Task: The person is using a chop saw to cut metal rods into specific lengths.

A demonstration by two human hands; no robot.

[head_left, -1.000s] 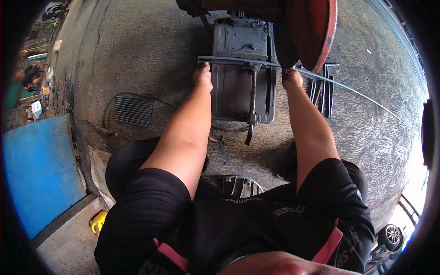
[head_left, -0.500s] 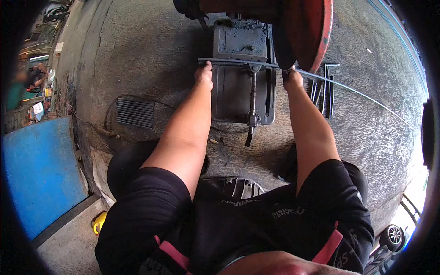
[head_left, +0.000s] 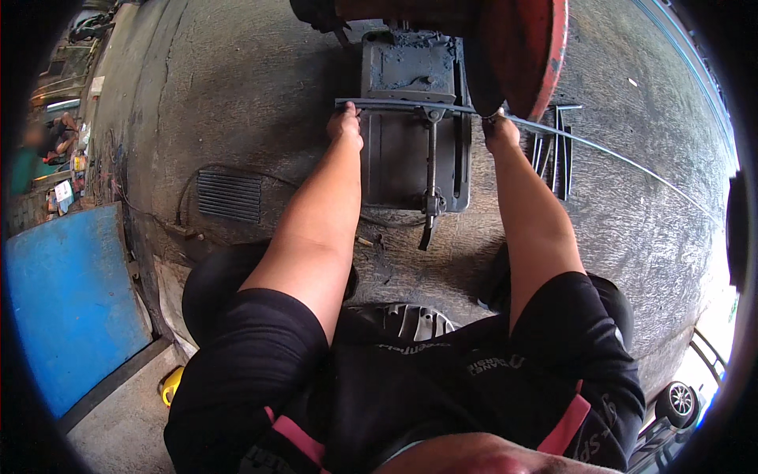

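Both grips, left hand [head_left: 345,126] and right hand [head_left: 499,130], closed around thin grey metal bar [head_left: 403,103] across grimy steel saw base [head_left: 414,150].

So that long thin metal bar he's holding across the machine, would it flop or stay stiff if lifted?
The bar probably sags a little: it is long and slim, running far out over the floor on the right. Both hands, left and right, grip it, hinting it is awkward one-handed. Being metal, it likely feels heavy for its thickness.
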